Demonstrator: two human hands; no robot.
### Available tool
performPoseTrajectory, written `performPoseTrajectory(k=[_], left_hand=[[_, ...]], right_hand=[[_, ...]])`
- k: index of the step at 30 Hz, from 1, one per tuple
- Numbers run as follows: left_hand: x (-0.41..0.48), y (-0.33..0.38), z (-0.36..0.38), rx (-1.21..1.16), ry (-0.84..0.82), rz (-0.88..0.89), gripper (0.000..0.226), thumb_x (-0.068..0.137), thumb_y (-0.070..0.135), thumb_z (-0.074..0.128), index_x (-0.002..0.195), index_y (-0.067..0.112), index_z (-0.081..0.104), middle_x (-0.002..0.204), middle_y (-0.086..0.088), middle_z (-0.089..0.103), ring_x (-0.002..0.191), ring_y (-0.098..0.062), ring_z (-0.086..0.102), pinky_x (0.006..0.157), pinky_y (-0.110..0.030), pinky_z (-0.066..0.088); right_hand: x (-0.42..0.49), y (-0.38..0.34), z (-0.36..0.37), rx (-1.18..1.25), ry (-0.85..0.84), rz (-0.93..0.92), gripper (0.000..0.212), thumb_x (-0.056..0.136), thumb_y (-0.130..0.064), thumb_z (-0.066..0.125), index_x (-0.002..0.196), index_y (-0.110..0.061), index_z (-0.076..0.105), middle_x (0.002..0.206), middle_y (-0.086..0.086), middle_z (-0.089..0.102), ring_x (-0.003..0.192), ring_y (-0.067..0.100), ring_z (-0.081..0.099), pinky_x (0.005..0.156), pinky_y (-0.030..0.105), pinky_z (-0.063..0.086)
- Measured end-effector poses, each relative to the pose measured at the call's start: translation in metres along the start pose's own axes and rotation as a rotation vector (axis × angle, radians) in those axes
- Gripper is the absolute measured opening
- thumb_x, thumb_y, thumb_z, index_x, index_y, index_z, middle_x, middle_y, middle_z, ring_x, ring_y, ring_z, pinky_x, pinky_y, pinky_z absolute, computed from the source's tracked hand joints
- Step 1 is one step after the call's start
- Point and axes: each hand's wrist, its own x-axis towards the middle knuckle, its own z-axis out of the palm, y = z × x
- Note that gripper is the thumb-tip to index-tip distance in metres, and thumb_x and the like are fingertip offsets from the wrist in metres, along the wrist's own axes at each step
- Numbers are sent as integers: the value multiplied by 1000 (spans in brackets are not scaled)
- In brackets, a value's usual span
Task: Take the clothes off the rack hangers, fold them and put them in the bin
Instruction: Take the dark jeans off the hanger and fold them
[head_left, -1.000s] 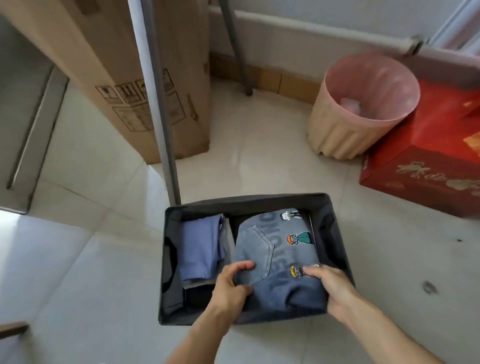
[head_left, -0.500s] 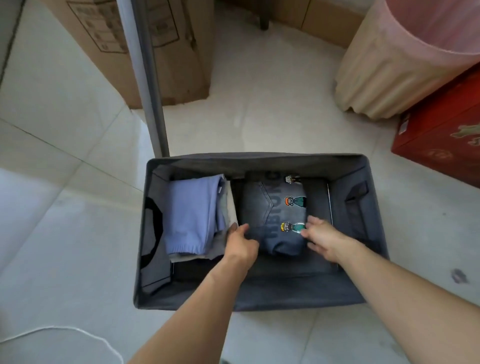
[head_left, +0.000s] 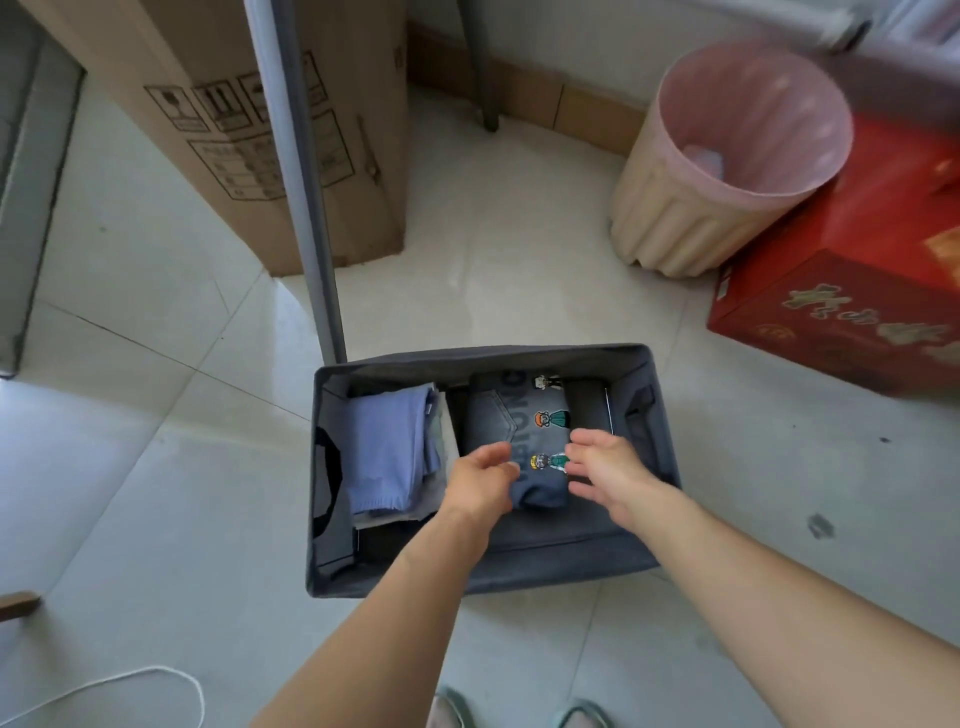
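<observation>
Head view: both hands over folded jeans (head_left: 524, 441) in grey bin (head_left: 519, 569).
Left hand (head_left: 480, 480) and right hand (head_left: 605, 465) now open, lifted off; rack pole (head_left: 306, 208), pink wastebasket (head_left: 727, 156) behind.

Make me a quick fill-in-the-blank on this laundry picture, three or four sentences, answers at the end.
1. The folded denim garment with cartoon patches lies inside the dark grey ___.
2. The folded garment to the left of the denim is light ___ in colour.
3. Both hands, left and right, are ___, gripping nothing.
4. The box beside the pink wastebasket is ___.

Answers: bin; purple; open; red
</observation>
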Motion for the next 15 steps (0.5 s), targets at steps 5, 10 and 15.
performPoseTrajectory(k=[5, 10, 15], left_hand=[[-73, 41, 11, -114, -96, 28, 27, 98, 9, 52, 121, 18, 62, 119, -6, 63, 111, -18, 59, 83, -32, 53], [-163, 86, 19, -263, -162, 81, 20, 99, 10, 51, 113, 18, 63, 110, -7, 70, 104, -22, 66, 82, -33, 53], [-245, 124, 33, -340, -245, 115, 21, 100, 10, 48, 113, 17, 63, 99, -5, 73, 85, -20, 67, 72, -32, 54]], right_hand=[[-86, -35, -28, 152, -99, -29, 20, 97, -8, 54, 116, -13, 57, 108, 12, 65, 92, 26, 64, 88, 41, 54], [-187, -73, -64, 144, -143, -154, 20, 98, -12, 54, 117, -11, 60, 110, 19, 68, 95, 31, 68, 88, 41, 56], [-274, -101, -96, 139, -137, -262, 18, 98, -14, 53, 111, -8, 65, 95, 15, 69, 79, 23, 66, 73, 34, 57]])
